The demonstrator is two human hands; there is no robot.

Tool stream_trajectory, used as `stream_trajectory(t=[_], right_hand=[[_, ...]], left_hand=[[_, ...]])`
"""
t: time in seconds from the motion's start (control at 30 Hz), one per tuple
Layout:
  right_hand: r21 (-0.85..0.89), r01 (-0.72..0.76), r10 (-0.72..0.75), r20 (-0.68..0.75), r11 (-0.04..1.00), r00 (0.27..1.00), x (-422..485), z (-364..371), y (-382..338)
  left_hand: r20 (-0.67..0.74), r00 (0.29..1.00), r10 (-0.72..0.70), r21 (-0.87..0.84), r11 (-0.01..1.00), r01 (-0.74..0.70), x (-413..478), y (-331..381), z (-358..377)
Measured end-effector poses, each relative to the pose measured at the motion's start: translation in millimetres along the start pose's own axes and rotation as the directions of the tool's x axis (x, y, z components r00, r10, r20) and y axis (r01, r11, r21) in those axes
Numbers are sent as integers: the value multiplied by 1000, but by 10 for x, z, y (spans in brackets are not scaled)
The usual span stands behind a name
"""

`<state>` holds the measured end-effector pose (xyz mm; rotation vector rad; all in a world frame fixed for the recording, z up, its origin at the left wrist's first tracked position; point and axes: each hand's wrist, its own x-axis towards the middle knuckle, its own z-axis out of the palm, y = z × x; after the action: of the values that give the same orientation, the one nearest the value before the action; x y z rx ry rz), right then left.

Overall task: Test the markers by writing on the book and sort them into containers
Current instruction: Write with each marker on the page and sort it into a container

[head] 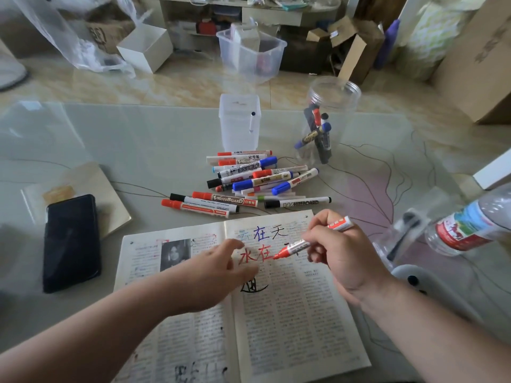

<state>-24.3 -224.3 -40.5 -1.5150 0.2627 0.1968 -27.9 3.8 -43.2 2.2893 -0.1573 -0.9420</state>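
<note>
Right grip (340,252) clamped on red marker (301,246) mid-barrel, tip beyond grip at book (304,313). Judged light, rigid, smooth; hold mid-barrel. Left grip (221,269) apart, empty.

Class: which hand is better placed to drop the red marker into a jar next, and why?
Right: the right hand grips the red marker, and the round jar stands on that side. The left hand is open over the book.
</note>
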Motion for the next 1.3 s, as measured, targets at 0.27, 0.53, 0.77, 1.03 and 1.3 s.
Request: stream_trajectory(t=[0.27, 0.53, 0.77, 1.03, 1.3], right_hand=[[-124, -36, 62, 217, 992, 974, -117, -2, 217], [-330, 109, -68, 132, 938, 989, -31, 9, 311], [-455, 148, -58, 206, 878, 977, 15, 82, 327], [-437, 156, -93, 163, 886, 982, 34, 55, 325], [-496, 189, -120, 167, 848, 979, 29, 66, 356]], left_hand=[[-95, 994, 52, 407, 913, -9, 55, -115, 118], [-124, 992, 35, 388, 921, 15, 92, -133, 127], [-131, 990, 42, 390, 921, 13, 106, -148, 134], [-136, 989, 53, 393, 920, 4, 101, -156, 137], [-152, 987, 58, 455, 890, 17, 57, -114, 190]])
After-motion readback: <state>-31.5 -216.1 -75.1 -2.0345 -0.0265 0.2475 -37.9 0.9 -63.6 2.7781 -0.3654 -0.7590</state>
